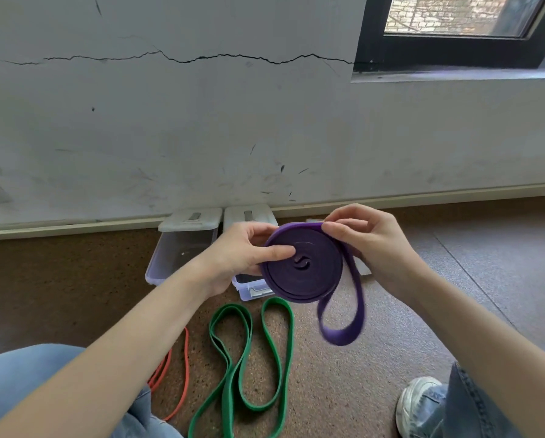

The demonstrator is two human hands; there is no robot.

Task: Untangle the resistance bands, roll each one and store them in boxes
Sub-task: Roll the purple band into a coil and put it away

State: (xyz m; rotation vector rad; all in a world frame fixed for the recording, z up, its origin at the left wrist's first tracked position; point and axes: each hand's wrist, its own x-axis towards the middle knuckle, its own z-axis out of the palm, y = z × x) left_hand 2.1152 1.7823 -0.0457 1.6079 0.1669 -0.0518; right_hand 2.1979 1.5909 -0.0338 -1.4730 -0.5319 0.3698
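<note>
Bare forearms, blue jeans (18,380), white sneaker (418,403).

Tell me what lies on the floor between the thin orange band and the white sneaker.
In the head view, the flat green rubber band lies unrolled in loops on the speckled brown floor between the orange band and the sneaker.

purple band (302,267), green band (249,368) and orange band (176,374) over speckled brown floor (344,390); clear boxes (176,251) with white lids; blue jeans (28,374); white shoe (418,403).
</note>
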